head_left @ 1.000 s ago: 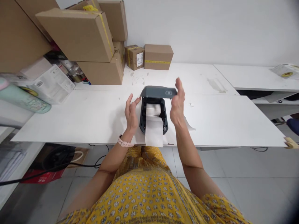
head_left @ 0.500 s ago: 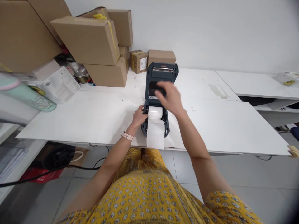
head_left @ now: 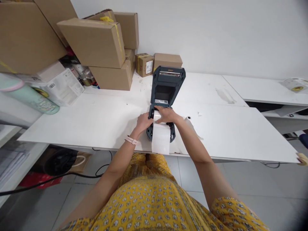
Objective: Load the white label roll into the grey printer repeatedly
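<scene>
A dark label printer [head_left: 154, 84] stands on the white table with its lid tilted up. Inside it sits a white paper roll [head_left: 157, 115], and a white strip [head_left: 161, 139] runs from it over the table's front edge. My right hand [head_left: 166, 115] reaches over the roll, fingers spread and touching it. At the printer's left side my left hand [head_left: 143, 122] has its fingers closed on the rim, the fingertips partly hidden.
Cardboard boxes [head_left: 93, 45] are stacked at the back left, beside a white box and a mint bottle [head_left: 31, 98]. Two small boxes [head_left: 144, 65] stand behind the printer. A thin white roll [head_left: 190, 123] lies right of my right forearm.
My right hand has come down from in front of the raised lid onto the paper roll. The thin white roll beside my right forearm now shows. My left hand remains at the printer's side.
</scene>
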`<state>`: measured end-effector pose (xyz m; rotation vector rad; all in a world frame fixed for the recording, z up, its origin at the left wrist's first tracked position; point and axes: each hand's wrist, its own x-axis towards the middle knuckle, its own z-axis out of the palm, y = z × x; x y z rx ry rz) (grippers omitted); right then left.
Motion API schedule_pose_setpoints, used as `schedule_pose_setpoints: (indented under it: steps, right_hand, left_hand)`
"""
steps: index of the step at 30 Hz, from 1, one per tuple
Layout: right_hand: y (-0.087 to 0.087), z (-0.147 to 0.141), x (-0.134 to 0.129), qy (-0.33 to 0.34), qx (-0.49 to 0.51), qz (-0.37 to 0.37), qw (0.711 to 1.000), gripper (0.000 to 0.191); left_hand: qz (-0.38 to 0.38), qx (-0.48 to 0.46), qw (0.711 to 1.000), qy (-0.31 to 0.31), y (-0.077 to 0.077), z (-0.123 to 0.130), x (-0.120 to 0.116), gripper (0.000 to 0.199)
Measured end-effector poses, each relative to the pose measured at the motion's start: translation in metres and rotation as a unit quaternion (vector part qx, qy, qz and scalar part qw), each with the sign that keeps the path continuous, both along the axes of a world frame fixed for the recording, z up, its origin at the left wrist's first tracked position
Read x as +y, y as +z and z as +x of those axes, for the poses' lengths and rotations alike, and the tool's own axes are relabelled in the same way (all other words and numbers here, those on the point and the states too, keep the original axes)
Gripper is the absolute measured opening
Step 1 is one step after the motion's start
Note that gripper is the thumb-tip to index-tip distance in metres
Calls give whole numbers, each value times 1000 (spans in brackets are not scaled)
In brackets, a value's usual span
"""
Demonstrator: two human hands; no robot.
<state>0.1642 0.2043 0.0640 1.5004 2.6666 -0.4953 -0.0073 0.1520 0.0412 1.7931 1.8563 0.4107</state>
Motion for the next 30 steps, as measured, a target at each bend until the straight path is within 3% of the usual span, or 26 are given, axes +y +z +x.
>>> schedule_pose_setpoints:
  steps: [4,9,12,17,21,25,30]
  right_hand:
    - [-2,0,-3,-9,-7,5,1000,100]
    - [-4,1,-2,-13,1,13,1000,104]
    - [-1,8,0,14,70,-8,997,106]
    - [23,41,-7,74,287,-115,948,106]
    - [52,87,-28,49,388,-98,915,113]
    - [67,128,-48,-15,344,-34,938,104]
    - [48,143,-46,-34,253,-34,966,91]
  left_hand:
    - [-53,101,993,-33,4,-1,5,44]
    - [-95,110,987,-68,14,-2,8,37]
    - [-106,107,986,-69,18,-1,8,33]
    - [-100,103,988,-58,16,-1,6,37]
    - [-88,104,990,-47,13,-1,4,39]
    - [-83,104,990,-40,11,-1,5,38]
    - [-81,102,991,-38,7,-2,6,37]
